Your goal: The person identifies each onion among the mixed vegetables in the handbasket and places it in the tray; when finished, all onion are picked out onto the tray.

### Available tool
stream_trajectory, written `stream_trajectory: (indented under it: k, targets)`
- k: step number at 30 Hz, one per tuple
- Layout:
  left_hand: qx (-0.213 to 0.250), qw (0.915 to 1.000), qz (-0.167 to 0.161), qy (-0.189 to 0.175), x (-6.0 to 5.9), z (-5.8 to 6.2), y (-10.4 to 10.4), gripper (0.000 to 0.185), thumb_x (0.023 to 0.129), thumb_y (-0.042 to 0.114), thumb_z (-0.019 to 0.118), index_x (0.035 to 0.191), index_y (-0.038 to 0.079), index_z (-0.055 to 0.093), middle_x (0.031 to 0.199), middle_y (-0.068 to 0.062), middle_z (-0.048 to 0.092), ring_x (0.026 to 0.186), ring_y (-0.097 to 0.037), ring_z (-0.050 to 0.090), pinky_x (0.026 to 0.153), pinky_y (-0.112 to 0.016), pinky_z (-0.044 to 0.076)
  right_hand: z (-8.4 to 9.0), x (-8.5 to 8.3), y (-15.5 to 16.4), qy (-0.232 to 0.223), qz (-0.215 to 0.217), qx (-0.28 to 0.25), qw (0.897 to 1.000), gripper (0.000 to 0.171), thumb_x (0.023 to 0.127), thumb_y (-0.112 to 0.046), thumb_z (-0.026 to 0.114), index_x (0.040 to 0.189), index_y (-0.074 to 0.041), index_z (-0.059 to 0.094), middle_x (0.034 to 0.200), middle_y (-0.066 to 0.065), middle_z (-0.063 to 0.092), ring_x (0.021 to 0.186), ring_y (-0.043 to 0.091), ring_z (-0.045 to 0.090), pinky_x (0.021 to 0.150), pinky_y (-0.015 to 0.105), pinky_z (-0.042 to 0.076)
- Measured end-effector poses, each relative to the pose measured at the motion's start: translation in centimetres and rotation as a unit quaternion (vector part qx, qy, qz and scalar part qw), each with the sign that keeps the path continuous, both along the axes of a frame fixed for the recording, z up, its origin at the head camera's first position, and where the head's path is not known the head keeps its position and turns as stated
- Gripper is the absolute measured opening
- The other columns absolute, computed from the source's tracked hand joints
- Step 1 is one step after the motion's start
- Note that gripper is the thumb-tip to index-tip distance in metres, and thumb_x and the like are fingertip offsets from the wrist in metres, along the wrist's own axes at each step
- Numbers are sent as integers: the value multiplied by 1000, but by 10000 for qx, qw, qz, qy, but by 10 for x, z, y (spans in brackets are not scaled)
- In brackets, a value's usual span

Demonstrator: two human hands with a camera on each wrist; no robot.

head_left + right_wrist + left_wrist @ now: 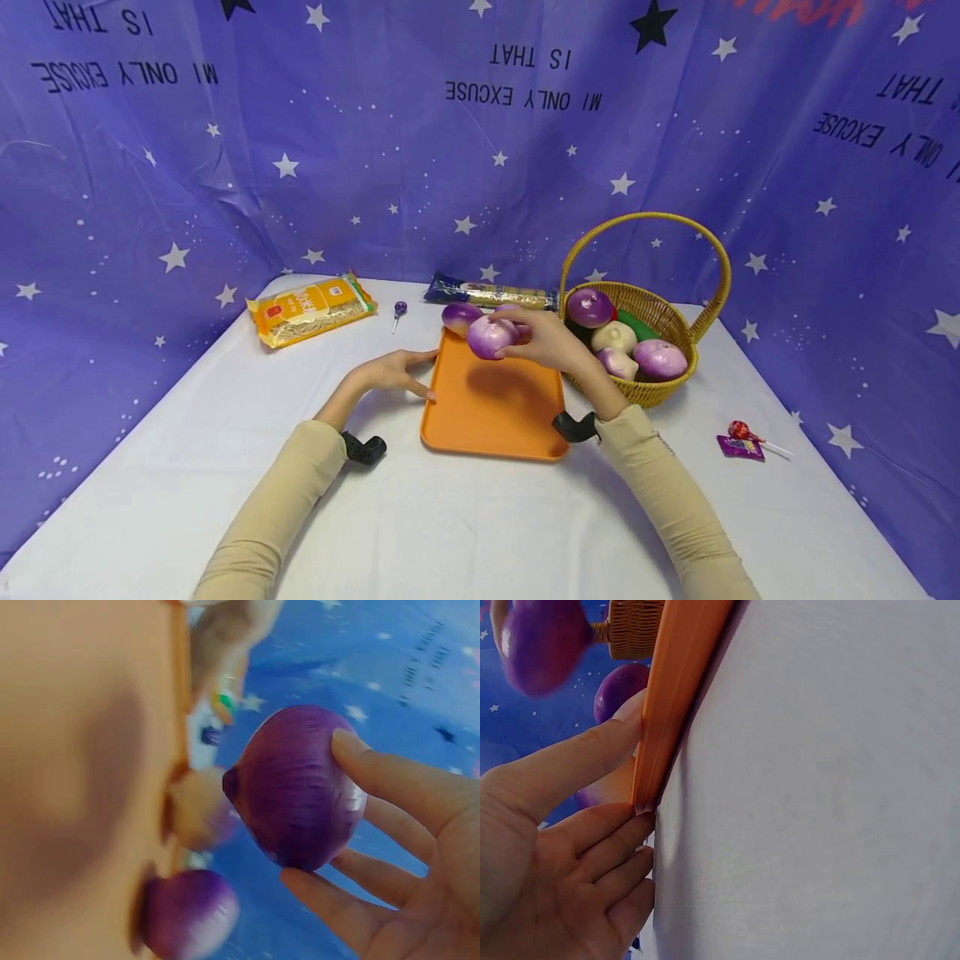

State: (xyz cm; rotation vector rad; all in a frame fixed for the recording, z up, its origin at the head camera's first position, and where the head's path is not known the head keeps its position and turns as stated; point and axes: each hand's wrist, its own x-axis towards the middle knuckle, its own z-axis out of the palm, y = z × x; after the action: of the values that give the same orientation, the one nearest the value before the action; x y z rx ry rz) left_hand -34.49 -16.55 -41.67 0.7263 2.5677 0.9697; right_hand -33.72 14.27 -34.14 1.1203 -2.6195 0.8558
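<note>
The right wrist view was blurred: the tray (82,772) filled its left half as a soft orange mass, and a second onion (187,915) beyond its far edge, below the fingers in that picture, was only a purple smear. In the left wrist view most of the tray was cut off, leaving just its rim (676,697) running up the picture.

The right hand (551,340) held an onion (491,337) above the far end of the tray (491,408), fingers (390,780) curled round its sides. The left hand (396,372) lay nearly flat on the worktop (450,517), fingers (592,761) straight and touching the tray's left rim, gripping nothing.

Only the head view showed the basket (660,392) to the right of the right hand, with more onions in it, a noodle pack (311,310) far left of the left hand, and a lollipop (742,433) on the worktop near the right sleeve.
</note>
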Motion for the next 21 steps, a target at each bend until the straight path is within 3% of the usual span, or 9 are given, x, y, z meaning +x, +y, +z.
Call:
stream_trajectory:
  k: [4, 8, 10, 14, 19, 21]
  targets:
    - [-75, 10000, 34, -15, -1, 0, 1, 90, 77, 33, 81, 149, 6, 35, 149, -17, 38, 139, -34, 30, 115, -48, 21, -16, -16, -19, -274, -1, 474, 9985, 50, 80, -24, 80, 126, -14, 65, 105, 5, 64, 83, 23, 54, 73, 33, 48]
    - [-104, 9999, 56, -23, 0, 0, 1, 90, 78, 33, 81, 149, 6, 34, 149, -18, 38, 139, -35, 30, 115, -48, 21, -25, -35, -31, -421, -194, 905, 9948, 48, 81, -27, 79, 126, -15, 66, 105, 4, 68, 89, 21, 53, 85, 36, 42]
    - [-96, 9999, 60, -40, 1, 1, 1, 90, 78, 33, 81, 149, 6, 34, 149, -18, 38, 139, -35, 30, 115, -49, 21, -29, -43, -36, -484, -288, 1062, 9927, 49, 82, -29, 79, 127, -17, 65, 104, 3, 69, 87, 20, 53, 85, 36, 41]
    - [-99, 9999, 19, -42, 1, 1, 1, 90, 78, 33, 81, 149, 6, 34, 149, -18, 38, 139, -35, 30, 114, -50, 21, -34, -53, -41, -600, -348, 1087, 9917, 48, 84, -29, 76, 129, -16, 64, 99, 2, 69, 78, 17, 52, 77, 30, 41]
    - [-87, 9999, 13, -62, 1, 2, 1, 89, 78, 33, 81, 149, 6, 34, 149, -17, 38, 139, -35, 30, 115, -49, 21, -34, -58, -45, -403, -386, 1122, 9921, 47, 86, -32, 74, 128, -15, 64, 72, 4, 58, 68, 16, 44, 69, 29, 36]
    - [-76, 9999, 3, -85, 0, 2, 1, 90, 78, 33, 81, 149, 6, 34, 150, -17, 37, 139, -35, 30, 115, -50, 20, -33, -58, -45, -321, -423, 1162, 9918, 47, 85, -34, 74, 127, -16, 65, 68, 4, 53, 67, 16, 41, 68, 30, 34]
